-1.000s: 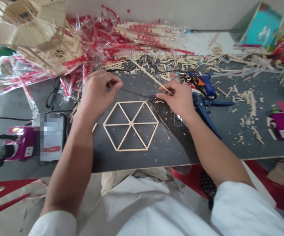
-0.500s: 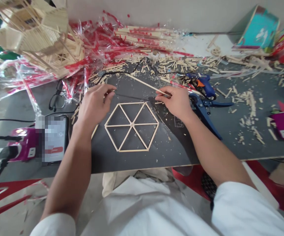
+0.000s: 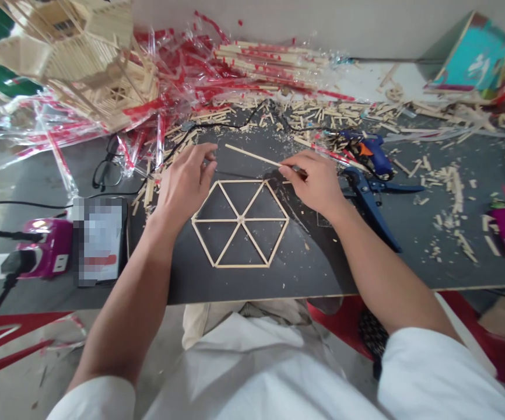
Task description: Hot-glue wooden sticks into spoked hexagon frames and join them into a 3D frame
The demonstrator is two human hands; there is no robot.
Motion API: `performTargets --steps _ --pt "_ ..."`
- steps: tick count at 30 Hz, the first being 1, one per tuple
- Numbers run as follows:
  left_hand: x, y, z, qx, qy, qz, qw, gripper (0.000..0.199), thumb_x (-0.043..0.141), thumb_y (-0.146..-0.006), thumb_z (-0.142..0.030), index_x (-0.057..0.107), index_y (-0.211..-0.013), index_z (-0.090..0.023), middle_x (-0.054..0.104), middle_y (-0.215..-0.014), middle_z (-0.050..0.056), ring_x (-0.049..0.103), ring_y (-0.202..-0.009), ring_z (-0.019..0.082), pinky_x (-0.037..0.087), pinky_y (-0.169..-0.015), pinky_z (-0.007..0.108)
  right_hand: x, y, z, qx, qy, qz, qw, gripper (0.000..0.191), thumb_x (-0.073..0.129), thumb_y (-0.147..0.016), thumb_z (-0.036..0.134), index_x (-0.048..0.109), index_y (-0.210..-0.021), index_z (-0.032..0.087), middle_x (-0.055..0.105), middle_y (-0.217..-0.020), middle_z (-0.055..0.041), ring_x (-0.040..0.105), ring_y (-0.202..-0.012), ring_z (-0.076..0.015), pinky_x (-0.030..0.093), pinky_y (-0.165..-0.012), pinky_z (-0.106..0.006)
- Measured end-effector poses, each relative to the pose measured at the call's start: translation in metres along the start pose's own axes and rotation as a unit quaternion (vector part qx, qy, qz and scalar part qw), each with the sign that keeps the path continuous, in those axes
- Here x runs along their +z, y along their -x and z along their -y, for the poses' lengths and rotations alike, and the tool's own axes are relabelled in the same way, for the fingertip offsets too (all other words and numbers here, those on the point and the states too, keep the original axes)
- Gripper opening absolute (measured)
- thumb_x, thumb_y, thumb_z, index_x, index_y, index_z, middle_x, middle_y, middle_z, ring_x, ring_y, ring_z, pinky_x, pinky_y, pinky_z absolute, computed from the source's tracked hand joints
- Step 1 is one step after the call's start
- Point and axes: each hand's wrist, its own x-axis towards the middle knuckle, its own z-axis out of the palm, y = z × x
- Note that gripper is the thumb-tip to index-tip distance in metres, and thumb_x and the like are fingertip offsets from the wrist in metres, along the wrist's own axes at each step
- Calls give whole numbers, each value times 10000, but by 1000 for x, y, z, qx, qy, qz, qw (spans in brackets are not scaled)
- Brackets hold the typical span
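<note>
Pinched in my right hand (image 3: 311,178) is a thin wooden stick (image 3: 252,155), which points up and left over the dark table. My left hand (image 3: 186,181) hovers left of the stick's free end, its thumb and fingers curved with a gap between them and nothing in it. Below both hands, a hexagonal frame of wooden sticks (image 3: 241,266) with spokes meeting at its centre lies flat on the table (image 3: 217,289).
A phone (image 3: 101,242) and a purple socket block (image 3: 51,248) lie left. Blue cutters (image 3: 372,210) and a blue glue gun (image 3: 377,154) are right. Stick offcuts (image 3: 331,114), red plastic wrappers (image 3: 182,76) and a wooden model (image 3: 81,55) stand or lie behind.
The stick in my right hand has tilted closer to level, its free end lower. The view has shifted slightly, and my left hand stays empty beside it.
</note>
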Motion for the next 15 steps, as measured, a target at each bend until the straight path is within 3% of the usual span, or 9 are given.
performTargets --steps 8,15 --pt "3 0 3 13 11 1 1000 424 551 -1125 -258 707 -1517 -223 807 -1341 110 759 -1159 253 625 -1060 421 1 0 -6 -42 -1 -1 999 286 591 -1164 340 857 -1205 240 789 -1121 -127 751 -961 -292 602 -895 -484" --pt "0 0 7 35 -9 17 999 335 527 -1159 -298 836 -1268 -227 860 -1241 104 765 -1224 307 597 -1113 468 -1 1 -3 -58 -45 43 996 178 658 -1123 253 835 -1137 246 815 -1148 -107 769 -973 -276 615 -896 -466"
